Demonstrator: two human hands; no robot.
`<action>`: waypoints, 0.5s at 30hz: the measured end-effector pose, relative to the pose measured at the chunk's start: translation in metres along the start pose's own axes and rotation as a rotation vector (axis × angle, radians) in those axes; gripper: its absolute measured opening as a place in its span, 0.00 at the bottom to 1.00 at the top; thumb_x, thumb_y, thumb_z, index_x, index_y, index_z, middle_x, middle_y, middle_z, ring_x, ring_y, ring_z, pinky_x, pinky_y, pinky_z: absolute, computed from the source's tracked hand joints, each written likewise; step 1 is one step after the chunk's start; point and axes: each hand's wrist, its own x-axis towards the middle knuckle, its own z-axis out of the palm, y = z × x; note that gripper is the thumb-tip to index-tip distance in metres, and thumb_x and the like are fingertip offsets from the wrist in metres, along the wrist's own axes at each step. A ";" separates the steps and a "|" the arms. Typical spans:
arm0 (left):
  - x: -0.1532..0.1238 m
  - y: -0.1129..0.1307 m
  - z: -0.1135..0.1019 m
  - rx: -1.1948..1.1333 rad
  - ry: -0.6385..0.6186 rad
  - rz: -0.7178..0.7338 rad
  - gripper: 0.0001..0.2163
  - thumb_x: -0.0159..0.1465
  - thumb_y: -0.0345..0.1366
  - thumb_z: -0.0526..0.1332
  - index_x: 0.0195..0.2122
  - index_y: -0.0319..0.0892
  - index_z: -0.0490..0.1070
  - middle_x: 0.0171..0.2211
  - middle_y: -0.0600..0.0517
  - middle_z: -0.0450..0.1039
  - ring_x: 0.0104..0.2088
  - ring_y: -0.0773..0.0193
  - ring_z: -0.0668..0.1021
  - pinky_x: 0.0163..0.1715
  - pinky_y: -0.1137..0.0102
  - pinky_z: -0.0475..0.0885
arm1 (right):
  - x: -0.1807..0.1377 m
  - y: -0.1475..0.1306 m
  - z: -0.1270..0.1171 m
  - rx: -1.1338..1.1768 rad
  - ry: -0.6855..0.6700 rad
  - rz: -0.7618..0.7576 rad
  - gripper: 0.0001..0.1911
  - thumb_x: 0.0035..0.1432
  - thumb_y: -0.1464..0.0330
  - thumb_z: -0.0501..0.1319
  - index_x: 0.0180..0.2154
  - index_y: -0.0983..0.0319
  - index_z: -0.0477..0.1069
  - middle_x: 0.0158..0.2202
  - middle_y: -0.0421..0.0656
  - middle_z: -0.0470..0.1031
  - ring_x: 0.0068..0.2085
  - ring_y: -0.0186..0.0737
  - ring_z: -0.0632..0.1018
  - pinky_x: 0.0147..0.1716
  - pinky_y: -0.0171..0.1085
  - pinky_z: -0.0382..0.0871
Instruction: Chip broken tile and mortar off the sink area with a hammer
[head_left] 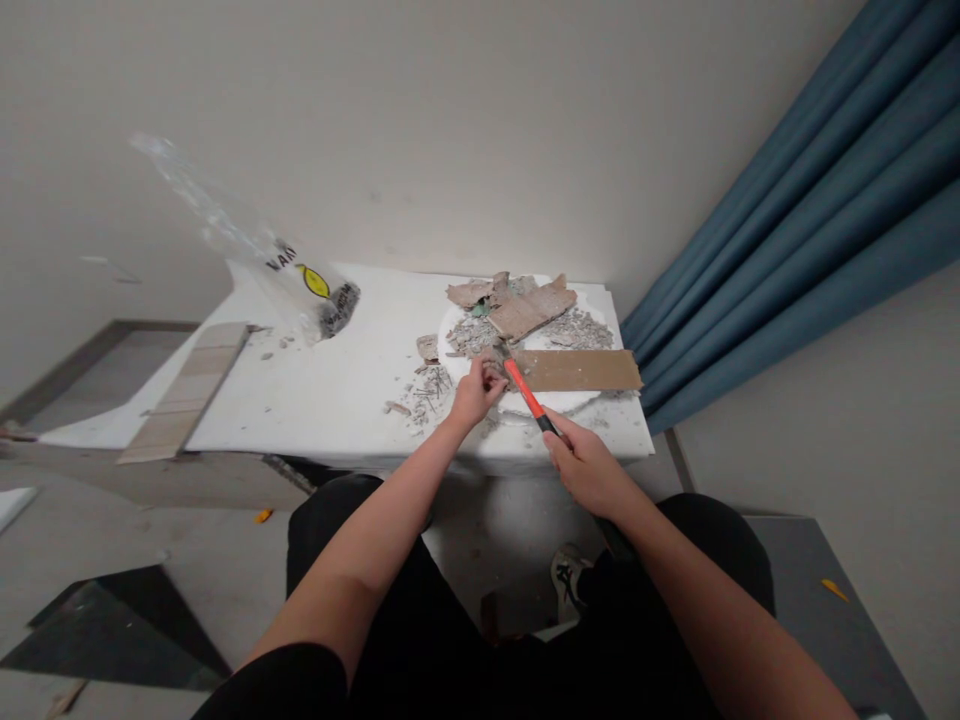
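Observation:
My right hand [589, 462] is closed round the dark grip of a hammer [529, 392] with a red-orange handle. Its head rests low, close to my left fingertips. My left hand [472, 394] pinches beside the hammer head, at the left end of a brown cardboard strip [589, 370]; what sits between the fingers is too small to make out. Under the strip lies a round white board [600, 302] bearing grey rubble [581, 328] and torn brown pieces [529, 308]. Thin dark nail-like bits [431, 388] are scattered left of my left hand.
A clear plastic bag [277, 275] with dark contents stands on the white-covered table [360, 370]. Another cardboard strip [191, 390] lies at the table's left end. Blue curtains [787, 200] hang at the right. Dark sheets [112, 630] lie on the floor at lower left.

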 end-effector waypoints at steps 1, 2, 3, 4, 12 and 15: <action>0.000 0.000 0.000 -0.004 -0.004 0.004 0.20 0.62 0.35 0.63 0.53 0.45 0.58 0.33 0.55 0.78 0.31 0.66 0.78 0.35 0.71 0.71 | -0.001 0.000 0.000 0.000 0.004 -0.004 0.29 0.67 0.63 0.52 0.67 0.60 0.64 0.31 0.43 0.76 0.34 0.42 0.75 0.36 0.38 0.70; 0.000 -0.001 0.000 -0.009 -0.008 0.007 0.20 0.62 0.35 0.63 0.53 0.45 0.58 0.33 0.55 0.78 0.31 0.66 0.78 0.35 0.71 0.71 | -0.001 0.000 0.000 0.001 0.008 -0.009 0.29 0.67 0.63 0.51 0.67 0.60 0.63 0.32 0.43 0.76 0.34 0.42 0.75 0.36 0.38 0.70; 0.000 0.000 0.000 -0.010 -0.014 0.009 0.20 0.62 0.35 0.63 0.53 0.44 0.58 0.33 0.54 0.78 0.31 0.66 0.78 0.35 0.71 0.71 | -0.002 0.000 0.000 0.001 0.011 -0.012 0.29 0.67 0.63 0.51 0.67 0.60 0.63 0.32 0.43 0.76 0.34 0.42 0.75 0.36 0.38 0.70; 0.000 0.000 0.000 -0.007 -0.017 0.010 0.20 0.62 0.34 0.63 0.54 0.44 0.58 0.33 0.54 0.78 0.31 0.66 0.78 0.35 0.71 0.71 | -0.002 0.000 0.000 0.000 0.012 -0.012 0.29 0.67 0.63 0.51 0.67 0.60 0.63 0.32 0.43 0.76 0.34 0.42 0.75 0.36 0.38 0.70; 0.004 0.008 -0.013 0.024 0.045 0.083 0.21 0.61 0.32 0.61 0.56 0.43 0.62 0.41 0.50 0.75 0.40 0.64 0.78 0.44 0.68 0.74 | -0.002 0.006 -0.002 0.000 0.024 -0.003 0.29 0.67 0.63 0.51 0.67 0.62 0.62 0.30 0.42 0.75 0.34 0.42 0.75 0.36 0.39 0.70; 0.006 0.009 -0.018 0.020 0.083 0.082 0.20 0.62 0.33 0.59 0.56 0.43 0.62 0.39 0.51 0.76 0.40 0.64 0.78 0.47 0.66 0.74 | -0.002 0.007 -0.002 -0.006 0.010 -0.007 0.28 0.67 0.63 0.52 0.66 0.61 0.64 0.31 0.42 0.75 0.34 0.42 0.75 0.36 0.38 0.70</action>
